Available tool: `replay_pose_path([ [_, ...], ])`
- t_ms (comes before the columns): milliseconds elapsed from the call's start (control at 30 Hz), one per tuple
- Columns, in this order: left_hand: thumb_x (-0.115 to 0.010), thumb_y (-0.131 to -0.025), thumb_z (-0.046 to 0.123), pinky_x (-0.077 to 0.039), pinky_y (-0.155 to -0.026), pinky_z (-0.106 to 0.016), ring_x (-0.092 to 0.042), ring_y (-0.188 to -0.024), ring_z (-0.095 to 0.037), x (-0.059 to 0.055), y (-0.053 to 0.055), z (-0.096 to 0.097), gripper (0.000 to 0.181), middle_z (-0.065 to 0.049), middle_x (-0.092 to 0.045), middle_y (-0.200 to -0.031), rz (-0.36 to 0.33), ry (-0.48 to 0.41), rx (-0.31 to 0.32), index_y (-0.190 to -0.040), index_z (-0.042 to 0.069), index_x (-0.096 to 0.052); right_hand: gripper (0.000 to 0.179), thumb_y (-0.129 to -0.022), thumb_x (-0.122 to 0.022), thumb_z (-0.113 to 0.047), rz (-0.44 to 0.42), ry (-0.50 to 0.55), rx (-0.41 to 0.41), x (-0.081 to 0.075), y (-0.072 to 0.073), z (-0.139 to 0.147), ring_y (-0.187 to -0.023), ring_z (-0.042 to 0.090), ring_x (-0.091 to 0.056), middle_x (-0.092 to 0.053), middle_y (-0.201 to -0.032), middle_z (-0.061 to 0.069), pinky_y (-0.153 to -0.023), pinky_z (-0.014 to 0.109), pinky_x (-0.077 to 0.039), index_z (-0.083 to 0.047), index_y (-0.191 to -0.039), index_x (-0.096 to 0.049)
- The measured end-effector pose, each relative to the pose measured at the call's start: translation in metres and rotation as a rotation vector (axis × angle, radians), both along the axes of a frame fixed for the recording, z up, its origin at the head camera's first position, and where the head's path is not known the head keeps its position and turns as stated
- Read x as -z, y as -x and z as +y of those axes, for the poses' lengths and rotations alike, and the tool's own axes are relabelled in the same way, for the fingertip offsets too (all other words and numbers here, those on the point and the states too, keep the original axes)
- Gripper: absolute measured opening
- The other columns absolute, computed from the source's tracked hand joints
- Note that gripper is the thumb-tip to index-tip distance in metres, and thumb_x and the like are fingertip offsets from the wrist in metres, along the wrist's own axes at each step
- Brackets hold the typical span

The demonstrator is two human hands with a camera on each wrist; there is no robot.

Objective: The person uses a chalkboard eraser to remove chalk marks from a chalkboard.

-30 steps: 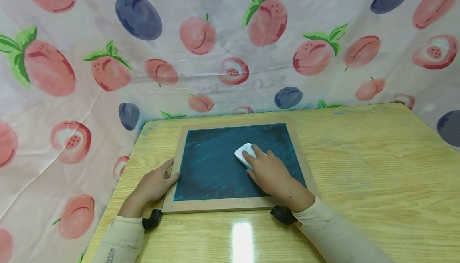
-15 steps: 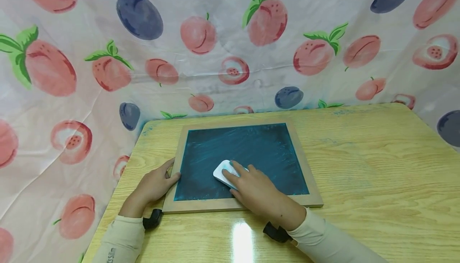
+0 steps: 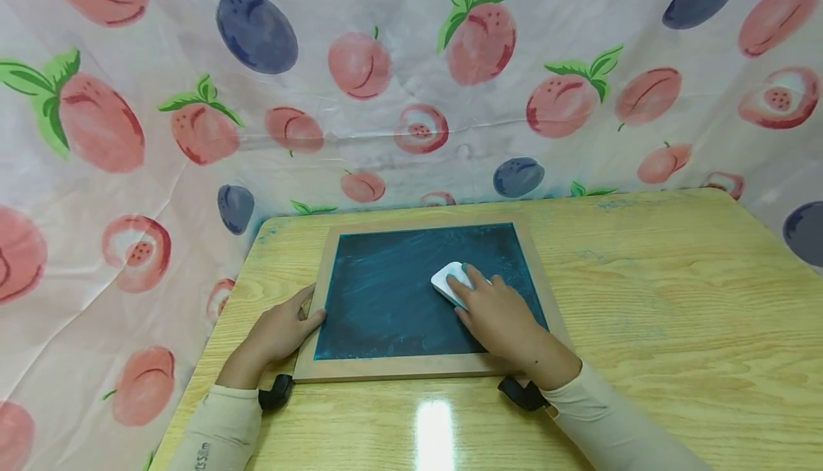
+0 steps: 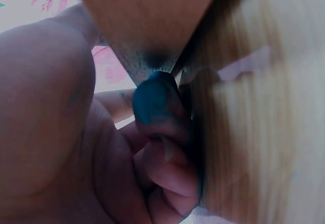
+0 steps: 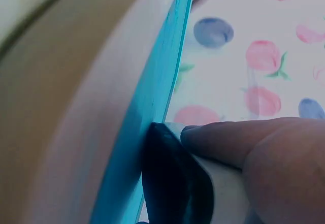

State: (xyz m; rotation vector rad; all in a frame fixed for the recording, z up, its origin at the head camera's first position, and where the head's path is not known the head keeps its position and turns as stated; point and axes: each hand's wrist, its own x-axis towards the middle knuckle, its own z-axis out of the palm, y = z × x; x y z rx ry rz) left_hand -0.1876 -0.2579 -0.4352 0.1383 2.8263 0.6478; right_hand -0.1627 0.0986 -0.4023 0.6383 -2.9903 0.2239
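A small chalkboard in a pale wooden frame lies flat on the table, its dark surface smeared with faint blue chalk. At its left edge, my left hand grips the frame, thumb over the top. In the left wrist view, the curled fingers press the frame's side, one tip stained blue. My right hand holds a white chalkboard eraser against the board, right of its middle. The right wrist view shows the eraser's dark felt side down on the board, with a finger along its pale back.
The yellow wood-grain table extends well to the right of the board, with faint blue chalk marks near its back edge. Behind it hangs a fruit-print cloth. Black wrist mounts sit close to the board's front edge.
My right hand has swept the eraser down and left, then back up and right, slightly right of where it was at first. The left hand stays on the frame.
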Motion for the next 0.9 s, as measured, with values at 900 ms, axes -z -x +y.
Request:
replay_pose_path([
  [900,-0.051,-0.102,0.048,-0.049,-0.070,-0.037,-0.059,-0.061,-0.013,0.001,0.001,0.000,0.072,0.000,-0.065,-0.079,-0.013,0.011,-0.010,-0.160,0.015,-0.025,0.048,-0.093,-0.070,-0.018,0.074,-0.044,0.195,-0.005,0.013,0.081,-0.097,0.056,-0.060,-0.051,-0.141,0.033,-0.073,0.064,-0.052,-0.005,-0.138,-0.059],
])
